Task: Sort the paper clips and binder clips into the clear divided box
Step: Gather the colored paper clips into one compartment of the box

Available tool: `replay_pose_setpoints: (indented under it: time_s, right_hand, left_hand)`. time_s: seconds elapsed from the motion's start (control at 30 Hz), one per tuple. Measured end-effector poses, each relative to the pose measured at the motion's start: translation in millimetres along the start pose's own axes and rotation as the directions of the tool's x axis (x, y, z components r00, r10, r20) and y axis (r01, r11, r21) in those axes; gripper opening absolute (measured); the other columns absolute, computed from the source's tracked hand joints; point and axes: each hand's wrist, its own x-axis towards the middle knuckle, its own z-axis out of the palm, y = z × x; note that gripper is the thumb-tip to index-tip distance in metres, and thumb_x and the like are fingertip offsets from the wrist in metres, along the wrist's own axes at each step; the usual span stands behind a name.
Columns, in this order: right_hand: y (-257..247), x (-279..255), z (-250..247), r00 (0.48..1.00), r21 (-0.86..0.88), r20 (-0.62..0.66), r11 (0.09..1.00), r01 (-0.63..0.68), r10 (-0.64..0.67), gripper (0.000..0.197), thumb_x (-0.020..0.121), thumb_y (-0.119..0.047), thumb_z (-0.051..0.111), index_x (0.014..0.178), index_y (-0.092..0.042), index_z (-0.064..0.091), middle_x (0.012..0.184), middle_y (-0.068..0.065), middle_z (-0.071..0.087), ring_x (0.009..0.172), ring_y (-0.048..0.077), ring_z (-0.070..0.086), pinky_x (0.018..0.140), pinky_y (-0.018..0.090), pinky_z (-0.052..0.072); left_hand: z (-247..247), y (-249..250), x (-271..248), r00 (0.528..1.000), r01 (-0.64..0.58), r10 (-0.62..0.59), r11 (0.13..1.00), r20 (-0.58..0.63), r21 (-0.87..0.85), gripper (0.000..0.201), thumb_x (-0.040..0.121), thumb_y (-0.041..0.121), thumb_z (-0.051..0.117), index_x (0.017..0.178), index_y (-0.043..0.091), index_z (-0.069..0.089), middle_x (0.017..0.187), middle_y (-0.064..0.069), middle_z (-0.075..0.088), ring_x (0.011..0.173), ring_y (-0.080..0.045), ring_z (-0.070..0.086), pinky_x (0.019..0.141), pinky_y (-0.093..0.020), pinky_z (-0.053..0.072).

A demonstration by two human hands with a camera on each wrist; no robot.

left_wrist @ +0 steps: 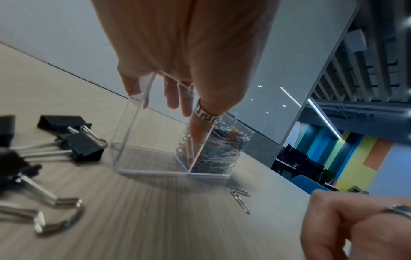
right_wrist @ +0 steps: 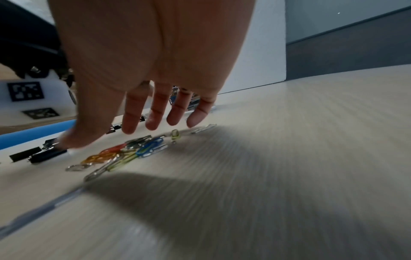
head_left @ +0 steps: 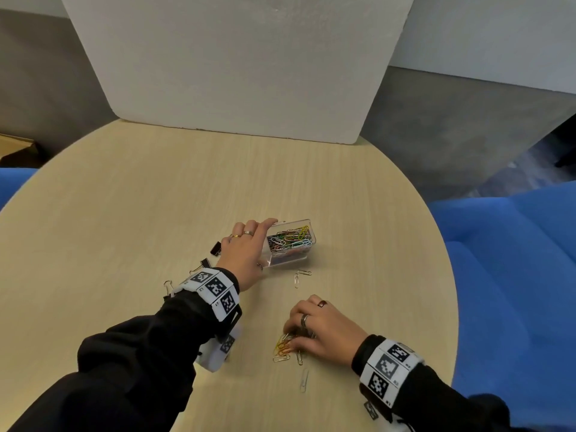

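Observation:
The clear divided box (head_left: 291, 244) stands mid-table; one compartment is full of coloured paper clips (left_wrist: 222, 149), the nearer one (left_wrist: 144, 158) is empty. My left hand (head_left: 249, 249) grips the box's left end, thumb (left_wrist: 199, 130) on the near wall and fingers over the far rim. Black binder clips (head_left: 215, 248) lie just left of the box, and the left wrist view shows several (left_wrist: 75, 140). My right hand (head_left: 314, 328) hovers over a small pile of coloured paper clips (head_left: 282, 349) near the front edge, its fingers (right_wrist: 153, 116) spread and straight just above the pile (right_wrist: 133, 151), holding nothing.
Two silver paper clips (head_left: 300, 277) lie in front of the box, another (head_left: 304, 380) near the table's front edge. A white board (head_left: 237, 63) stands at the back of the round wooden table (head_left: 140, 198). Blue seats (head_left: 514, 275) flank it.

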Motion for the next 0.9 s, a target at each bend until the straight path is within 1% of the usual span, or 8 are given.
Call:
replay_pose_setpoints:
  time_s: [0.13, 0.23, 0.33, 0.47, 0.57, 0.63, 0.73, 0.9]
  right_hand:
    - [6, -13, 1, 0.994, 0.015, 0.098, 0.999, -0.051, 0.049, 0.078, 0.06, -0.051, 0.076, 0.128, -0.041, 0.039, 0.129, -0.011, 0.034, 0.115, 0.011, 0.028, 0.1, 0.028, 0.028]
    - [0, -14, 9, 0.993, -0.011, 0.102, 0.998, -0.062, 0.063, 0.092, 0.055, -0.048, 0.08, 0.132, -0.046, 0.029, 0.134, -0.011, 0.026, 0.119, 0.012, 0.022, 0.102, 0.03, 0.022]
    - [-5, -7, 15, 0.993, 0.021, 0.046, 0.994, -0.107, 0.106, 0.08, 0.06, -0.048, 0.077, 0.129, -0.042, 0.039, 0.131, -0.012, 0.032, 0.116, 0.01, 0.024, 0.1, 0.029, 0.02]
    - [-3, 0, 15, 0.99, 0.155, -0.025, 0.978, -0.137, 0.142, 0.045, 0.07, -0.043, 0.073, 0.112, -0.033, 0.06, 0.107, -0.017, 0.041, 0.101, 0.005, 0.031, 0.093, 0.026, 0.023]
    - [-2, 2, 18, 0.987, 0.218, -0.042, 0.965, -0.143, 0.156, 0.03, 0.077, -0.037, 0.068, 0.105, -0.027, 0.066, 0.098, -0.018, 0.043, 0.095, 0.003, 0.034, 0.094, 0.025, 0.027]
    - [-2, 3, 18, 0.983, 0.238, -0.068, 0.959, -0.151, 0.172, 0.024, 0.081, -0.034, 0.065, 0.103, -0.025, 0.067, 0.095, -0.017, 0.048, 0.093, 0.003, 0.037, 0.094, 0.025, 0.03]
    - [-2, 5, 16, 0.981, 0.219, -0.078, 0.963, -0.159, 0.18, 0.022, 0.086, -0.032, 0.06, 0.104, -0.02, 0.066, 0.103, -0.007, 0.058, 0.096, 0.006, 0.041, 0.093, 0.024, 0.032]
    - [-2, 7, 12, 0.985, 0.17, -0.07, 0.975, -0.141, 0.155, 0.023, 0.091, -0.026, 0.053, 0.108, -0.013, 0.064, 0.108, 0.002, 0.058, 0.104, 0.015, 0.047, 0.094, 0.025, 0.037]
  left_hand:
    - [1, 0, 1, 1.0, 0.004, -0.004, 1.0, 0.003, 0.001, 0.082, 0.079, 0.011, 0.061, 0.143, 0.03, 0.013, 0.13, -0.001, 0.037, 0.12, -0.022, 0.031, 0.096, -0.041, 0.033]
    - [0, -1, 0, 1.0, 0.006, -0.006, 1.0, 0.006, -0.003, 0.082, 0.079, 0.012, 0.061, 0.143, 0.03, 0.013, 0.13, -0.001, 0.037, 0.12, -0.023, 0.031, 0.096, -0.042, 0.033]
    - [0, -1, 0, 1.0, 0.007, -0.007, 1.0, 0.006, -0.003, 0.082, 0.079, 0.01, 0.06, 0.143, 0.03, 0.013, 0.13, -0.001, 0.037, 0.12, -0.023, 0.031, 0.095, -0.042, 0.033]
    - [0, 0, 0, 1.0, 0.003, -0.003, 1.0, 0.01, 0.001, 0.083, 0.078, 0.008, 0.059, 0.144, 0.03, 0.013, 0.13, -0.001, 0.037, 0.12, -0.023, 0.031, 0.095, -0.04, 0.033]
    - [-1, 0, -1, 1.0, 0.001, -0.001, 1.0, 0.011, -0.008, 0.084, 0.078, 0.008, 0.059, 0.144, 0.03, 0.013, 0.13, -0.001, 0.036, 0.12, -0.023, 0.03, 0.095, -0.04, 0.033]
    - [0, 0, -1, 1.0, -0.001, 0.001, 1.0, 0.009, -0.011, 0.083, 0.078, 0.009, 0.059, 0.144, 0.031, 0.013, 0.13, 0.0, 0.036, 0.119, -0.022, 0.03, 0.095, -0.04, 0.033]
    - [-1, 0, -1, 1.0, -0.003, 0.003, 1.0, 0.011, -0.009, 0.082, 0.079, 0.009, 0.058, 0.144, 0.03, 0.012, 0.129, -0.001, 0.036, 0.118, -0.022, 0.03, 0.095, -0.039, 0.033]
    - [-1, 0, -1, 1.0, -0.006, 0.006, 1.0, 0.01, 0.003, 0.081, 0.08, 0.008, 0.057, 0.144, 0.029, 0.011, 0.13, 0.0, 0.035, 0.119, -0.022, 0.03, 0.095, -0.038, 0.032]
